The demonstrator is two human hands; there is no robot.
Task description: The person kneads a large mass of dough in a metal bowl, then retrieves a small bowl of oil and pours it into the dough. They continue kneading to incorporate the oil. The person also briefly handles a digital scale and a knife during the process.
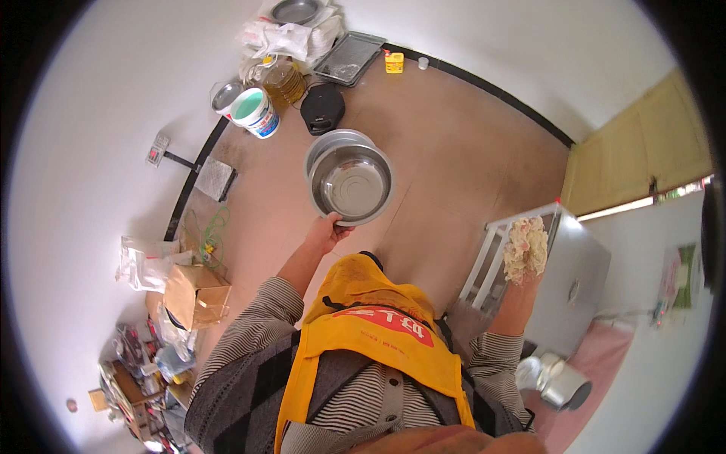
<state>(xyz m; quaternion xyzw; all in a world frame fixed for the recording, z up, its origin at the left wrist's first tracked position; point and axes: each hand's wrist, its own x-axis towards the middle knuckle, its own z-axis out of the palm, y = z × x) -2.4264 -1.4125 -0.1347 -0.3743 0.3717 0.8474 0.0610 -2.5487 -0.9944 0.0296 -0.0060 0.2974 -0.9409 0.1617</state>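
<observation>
My left hand (326, 232) grips the near rim of a round stainless-steel bowl (354, 181), thumb over the edge. The bowl is tilted so that its inside faces me, with a little residue on the bottom. A second metal bowl (317, 148) shows partly behind it; whether it stands on the floor or is held too, I cannot tell. Sticky pale dough (519, 241) coats my right hand (526, 258), which is off to the right in front of a grey metal cabinet (573, 267). The dough hides most of the fingers.
Ahead on the tiled floor (448, 136) are a black electric appliance (323, 108), a white bucket (264, 122), a large oil jug (283, 85), baking trays (351, 57) and a yellow jug (394, 63). A cardboard box (195, 292) and green cord (212, 230) lie to the left.
</observation>
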